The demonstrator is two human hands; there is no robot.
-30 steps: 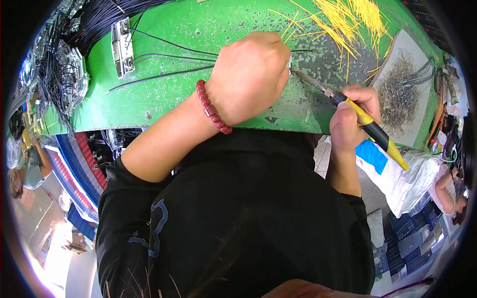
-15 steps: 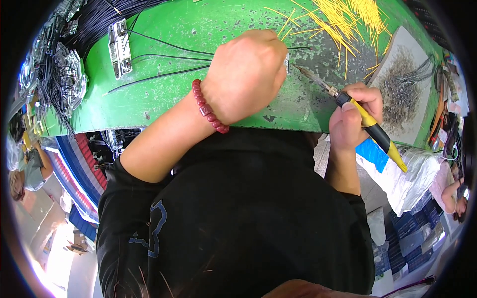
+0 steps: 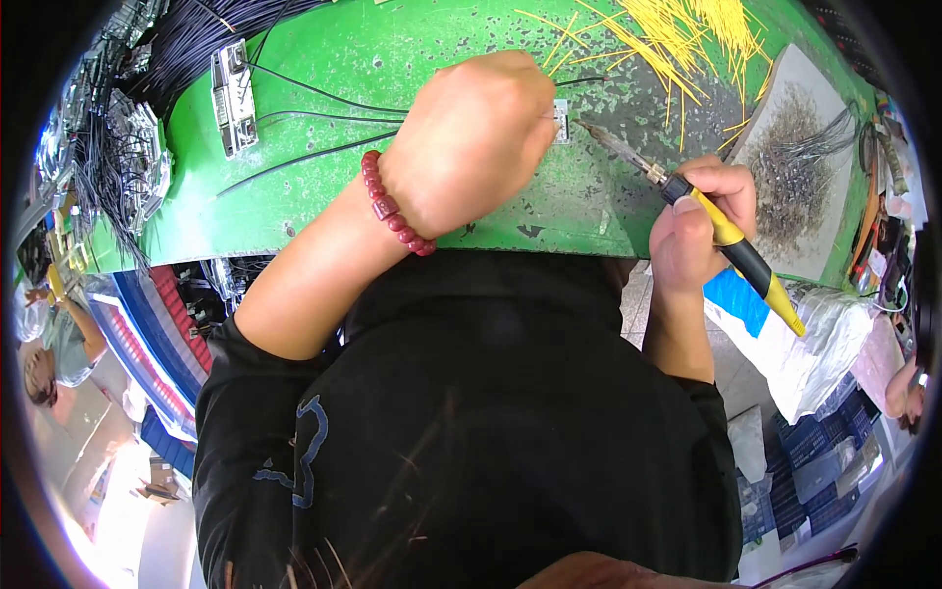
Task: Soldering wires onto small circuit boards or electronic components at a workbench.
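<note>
My left hand (image 3: 481, 137), with a red bead bracelet (image 3: 386, 207) at its wrist, is closed with its knuckles up over the bench. Black wires (image 3: 324, 155) run from the left in under it, and a dark wire end (image 3: 586, 80) shows beyond its far right side. Its fingertips are mostly hidden; it appears to grip a black wire. A small silvery plate (image 3: 561, 122) peeks out just right of the fingers. My right hand (image 3: 699, 221) is closed round a yellow and black soldering iron (image 3: 751, 263), whose tip points up-left, short of the plate.
On the green bench (image 3: 363, 49), a metal housing (image 3: 234, 98) joins black wires at the left. Bundled black wires (image 3: 196, 49) and metal parts (image 3: 128, 162) lie further left. Yellow wires (image 3: 677, 49) spread at the far right, beside a grey board (image 3: 751, 162) covered with dark scraps.
My left hand has shifted slightly left, uncovering more of the silvery plate. The soldering iron's tip has edged a little up and left. The wire end beyond the hand has moved slightly too.
</note>
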